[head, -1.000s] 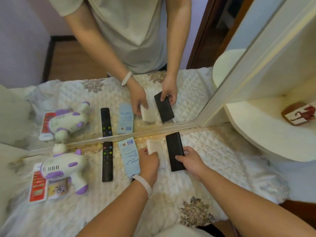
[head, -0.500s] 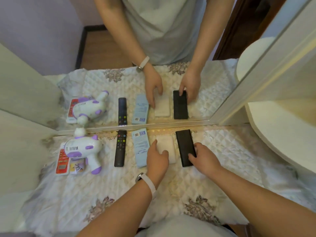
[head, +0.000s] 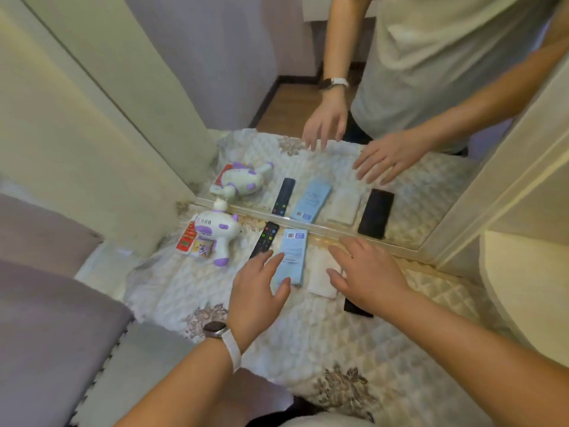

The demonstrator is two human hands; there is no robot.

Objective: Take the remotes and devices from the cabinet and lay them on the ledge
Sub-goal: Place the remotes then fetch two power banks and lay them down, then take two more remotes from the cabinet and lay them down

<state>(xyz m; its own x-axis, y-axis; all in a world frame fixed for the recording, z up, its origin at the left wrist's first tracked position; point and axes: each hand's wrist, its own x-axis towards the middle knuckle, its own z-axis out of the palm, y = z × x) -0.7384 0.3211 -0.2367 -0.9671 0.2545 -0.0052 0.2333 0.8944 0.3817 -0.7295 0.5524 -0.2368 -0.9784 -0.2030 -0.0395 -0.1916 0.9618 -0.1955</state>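
On the quilted cream cloth covering the ledge, the items lay in a row against the mirror, seemingly so each stayed visible. Leftmost sat a red-and-white flat card pack under a white-and-purple toy-shaped handheld device. Next came a slim black button remote, then a pale-blue rectangular device. The left hand hovered spread and empty over them. A white flat block and a black slab device lay partly under the right hand, also open, gripping nothing.
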